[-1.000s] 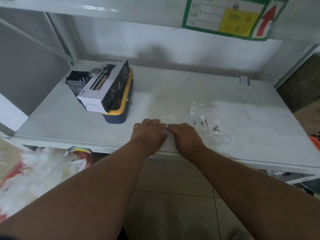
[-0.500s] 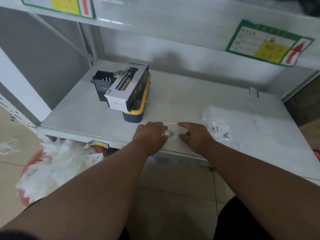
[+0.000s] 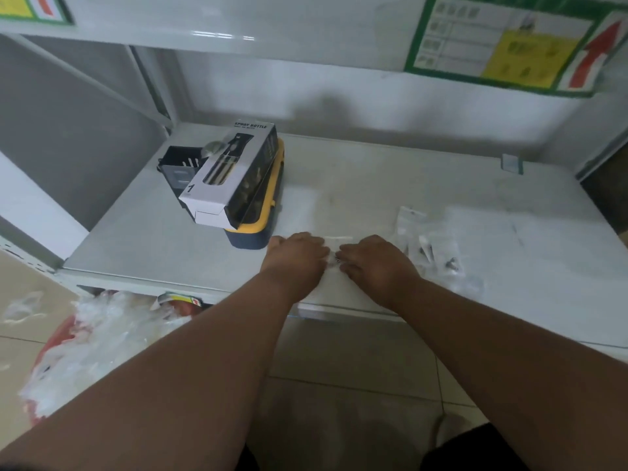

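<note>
Pinching a small clear bag (image 3: 334, 249) from 2 sides with left hand (image 3: 295, 261) and right hand (image 3: 375, 265), close together at the near edge of the shelf (image 3: 356, 185). Fingertips curled under, mostly hidden behind the knuckles; bag contents too blurred to tell. Just to the right, a heap of more clear bags (image 3: 433, 248), hard to count. Far left, a spray bottle box (image 3: 231, 175) atop a yellow case (image 3: 270, 205), partly hiding a black holder (image 3: 176, 164).

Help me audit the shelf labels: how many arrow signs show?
2. The left sign hangs on the upper shelf edge, cut by the frame; the right sign hangs on the same edge. Others may lie out of view.
</note>
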